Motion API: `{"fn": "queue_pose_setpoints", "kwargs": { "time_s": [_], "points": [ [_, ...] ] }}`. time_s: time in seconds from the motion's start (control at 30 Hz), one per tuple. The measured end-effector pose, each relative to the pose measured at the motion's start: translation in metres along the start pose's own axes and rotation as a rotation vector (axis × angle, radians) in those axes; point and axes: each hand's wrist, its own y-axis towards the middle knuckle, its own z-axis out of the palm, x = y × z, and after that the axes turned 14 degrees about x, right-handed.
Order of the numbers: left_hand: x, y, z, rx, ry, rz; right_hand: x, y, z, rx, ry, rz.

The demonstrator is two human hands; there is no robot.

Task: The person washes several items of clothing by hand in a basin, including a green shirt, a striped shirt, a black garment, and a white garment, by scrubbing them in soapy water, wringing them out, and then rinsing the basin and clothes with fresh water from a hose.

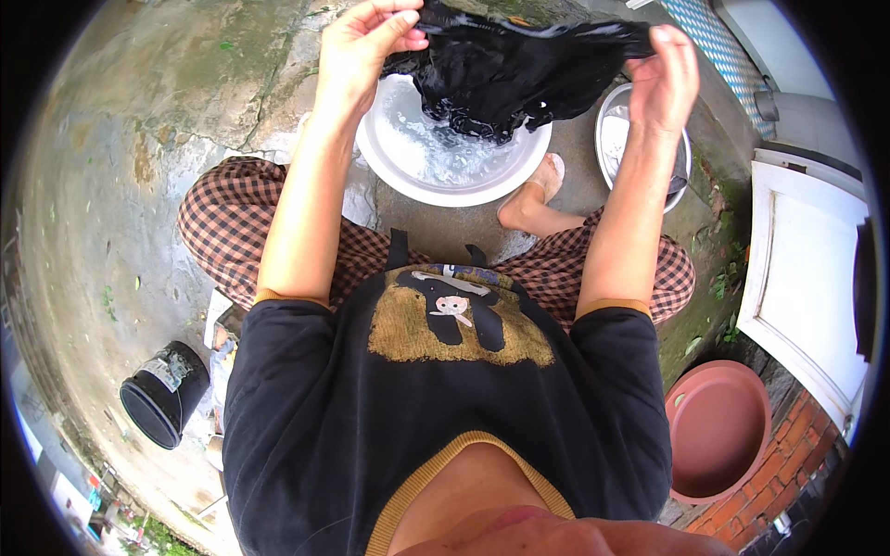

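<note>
A wet black cloth is stretched between my two hands at the top of the view. My left hand pinches its left upper corner between thumb and fingers, and my right hand grips its right end. The cloth's lower edge hangs into a large white basin of rippling water on the ground in front of me. Part of the basin's far side is hidden behind the cloth. Whether the cloth is a garment, I cannot tell.
Right of the large basin stands a smaller basin with dark cloth inside, partly behind my right forearm. A foot in a sandal is between them. A black bucket sits lower left, a reddish round tub lower right, below a white panel.
</note>
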Motion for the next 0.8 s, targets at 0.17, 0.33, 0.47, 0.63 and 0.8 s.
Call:
{"fn": "queue_pose_setpoints", "kwargs": {
  "time_s": [0.17,0.33,0.47,0.63,0.8],
  "points": [
    [0.151,-0.021,-0.051,-0.014,0.226,-0.46,-0.175,-0.075,-0.026,0.115,-0.271,0.492],
    [0.265,-0.055,-0.093,0.041,0.858,-0.654,-0.243,-0.149,-0.026,0.353,-0.963,0.726],
    [0.293,-0.064,-0.089,0.261,1.23,-0.626,-0.27,-0.181,-0.021,0.746,-1.126,0.839],
    [0.33,-0.082,-0.091,0.519,1.393,-0.871,-0.309,-0.218,-0.019,0.967,-1.399,0.906],
    [0.334,-0.095,-0.094,0.634,1.395,-0.927,-0.303,-0.221,-0.019,1.269,-1.317,1.215]
  ]
}}
